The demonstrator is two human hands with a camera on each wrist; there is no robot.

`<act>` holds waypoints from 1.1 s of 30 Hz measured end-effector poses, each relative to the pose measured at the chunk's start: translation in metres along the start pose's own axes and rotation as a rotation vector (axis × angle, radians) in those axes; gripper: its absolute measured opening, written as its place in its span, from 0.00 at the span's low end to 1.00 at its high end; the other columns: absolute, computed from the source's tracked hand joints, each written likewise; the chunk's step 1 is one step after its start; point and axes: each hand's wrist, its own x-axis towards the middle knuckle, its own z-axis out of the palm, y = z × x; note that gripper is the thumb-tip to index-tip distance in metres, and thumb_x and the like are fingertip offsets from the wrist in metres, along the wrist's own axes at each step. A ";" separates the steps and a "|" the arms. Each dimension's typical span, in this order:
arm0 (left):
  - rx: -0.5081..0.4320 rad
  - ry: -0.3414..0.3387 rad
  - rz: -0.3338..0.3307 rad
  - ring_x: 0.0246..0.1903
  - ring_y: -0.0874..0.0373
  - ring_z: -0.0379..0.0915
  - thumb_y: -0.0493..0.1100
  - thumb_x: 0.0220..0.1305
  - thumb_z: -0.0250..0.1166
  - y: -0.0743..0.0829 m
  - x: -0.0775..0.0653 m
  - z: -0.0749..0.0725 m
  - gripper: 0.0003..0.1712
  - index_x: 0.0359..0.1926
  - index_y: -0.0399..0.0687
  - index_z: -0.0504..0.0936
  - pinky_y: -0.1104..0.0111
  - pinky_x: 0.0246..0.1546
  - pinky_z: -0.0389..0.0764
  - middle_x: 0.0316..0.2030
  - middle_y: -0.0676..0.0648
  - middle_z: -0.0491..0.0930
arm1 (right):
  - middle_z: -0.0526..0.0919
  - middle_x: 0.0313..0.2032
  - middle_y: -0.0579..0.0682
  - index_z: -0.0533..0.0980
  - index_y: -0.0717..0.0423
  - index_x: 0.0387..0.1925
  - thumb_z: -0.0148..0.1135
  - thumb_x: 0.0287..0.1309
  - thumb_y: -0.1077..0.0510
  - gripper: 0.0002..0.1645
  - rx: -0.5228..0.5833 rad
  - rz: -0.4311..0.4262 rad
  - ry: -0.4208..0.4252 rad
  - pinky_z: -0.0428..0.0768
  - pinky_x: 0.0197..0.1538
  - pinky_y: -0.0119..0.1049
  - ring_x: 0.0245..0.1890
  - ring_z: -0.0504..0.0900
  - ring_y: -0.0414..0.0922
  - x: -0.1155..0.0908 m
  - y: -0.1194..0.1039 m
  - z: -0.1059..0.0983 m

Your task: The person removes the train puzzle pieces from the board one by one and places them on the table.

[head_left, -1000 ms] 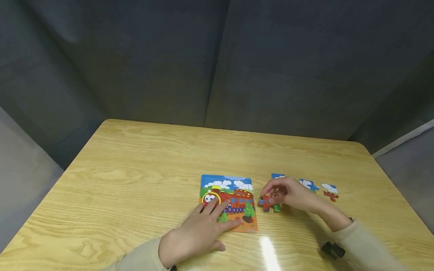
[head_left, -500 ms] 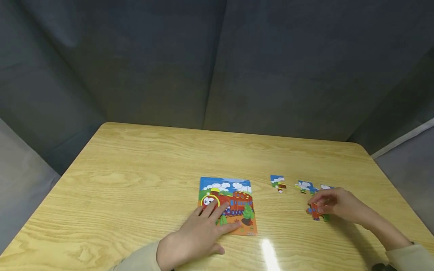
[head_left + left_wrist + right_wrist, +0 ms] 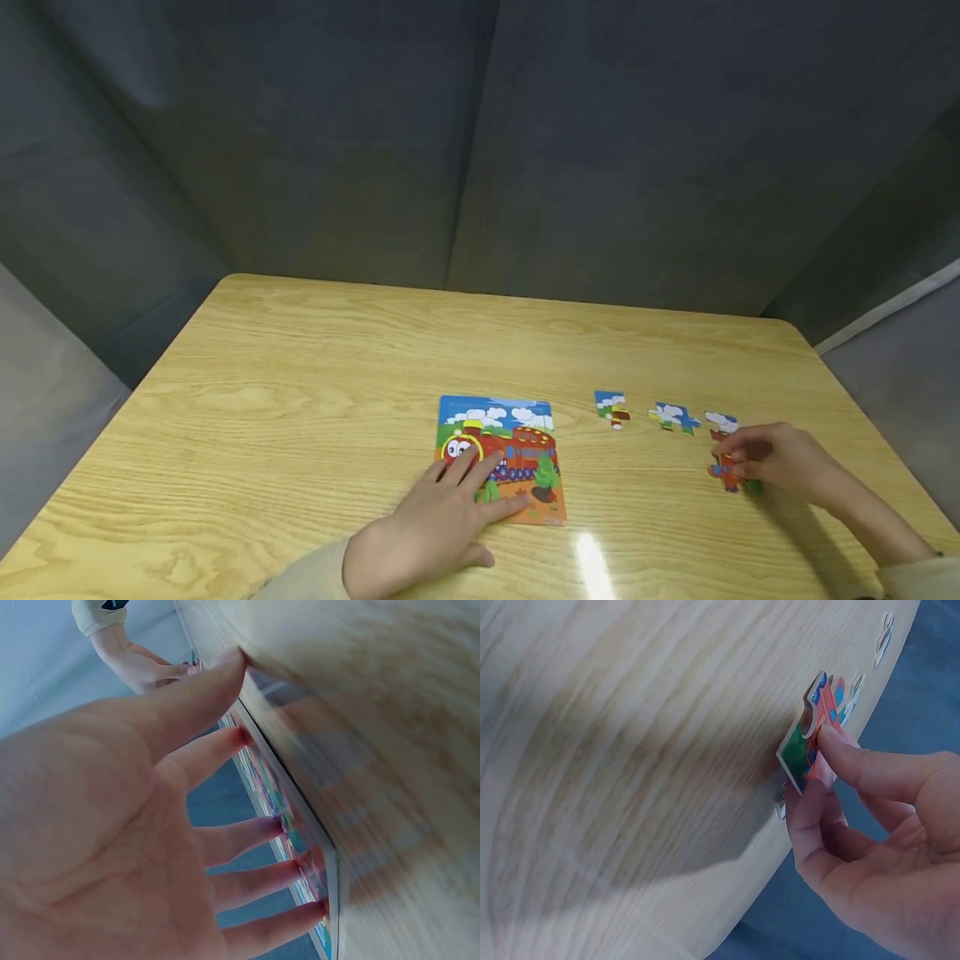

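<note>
A picture board of a red cartoon train point(image 3: 528, 454) lies flat near the middle of the table in the head view. My left hand point(image 3: 438, 521) rests on its lower left part with fingers spread; in the left wrist view the fingertips point(image 3: 274, 825) touch the board's face. Off to the right, my right hand point(image 3: 795, 467) pinches a red and green jigsaw piece point(image 3: 804, 746) between thumb and fingers. That piece is raised off the wood, close below a cloud-topped jigsaw piece point(image 3: 720, 419), which the fingers partly cover.
Two more jigsaw pieces lie between the board and my right hand: one blue and yellow piece point(image 3: 611, 405) and one with clouds point(image 3: 674, 417). Dark grey cloth panels point(image 3: 360, 150) stand behind the wooden table point(image 3: 300, 367).
My right hand has carried the pinched jigsaw piece rightward, from beside the board to just below the far right piece. My left hand stays on the board.
</note>
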 end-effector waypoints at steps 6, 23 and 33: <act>0.003 0.003 0.005 0.70 0.43 0.52 0.68 0.58 0.62 -0.001 -0.001 0.000 0.41 0.72 0.83 0.58 0.49 0.59 0.69 0.74 0.46 0.54 | 0.81 0.27 0.43 0.82 0.60 0.34 0.73 0.48 0.67 0.09 0.004 0.030 -0.021 0.76 0.31 0.31 0.28 0.77 0.29 0.001 0.003 0.000; 0.019 0.003 0.012 0.70 0.45 0.53 0.68 0.58 0.62 0.000 -0.001 -0.004 0.41 0.72 0.83 0.58 0.50 0.59 0.69 0.74 0.46 0.55 | 0.80 0.27 0.42 0.80 0.58 0.31 0.74 0.43 0.70 0.12 -0.001 0.025 0.038 0.75 0.31 0.30 0.27 0.75 0.29 0.001 0.004 0.007; 0.032 -0.016 0.015 0.70 0.45 0.52 0.69 0.59 0.60 -0.001 0.000 -0.004 0.40 0.72 0.84 0.56 0.51 0.61 0.68 0.74 0.47 0.54 | 0.82 0.31 0.45 0.81 0.57 0.34 0.73 0.47 0.68 0.11 0.003 0.067 0.019 0.75 0.31 0.31 0.29 0.76 0.30 0.001 -0.004 0.003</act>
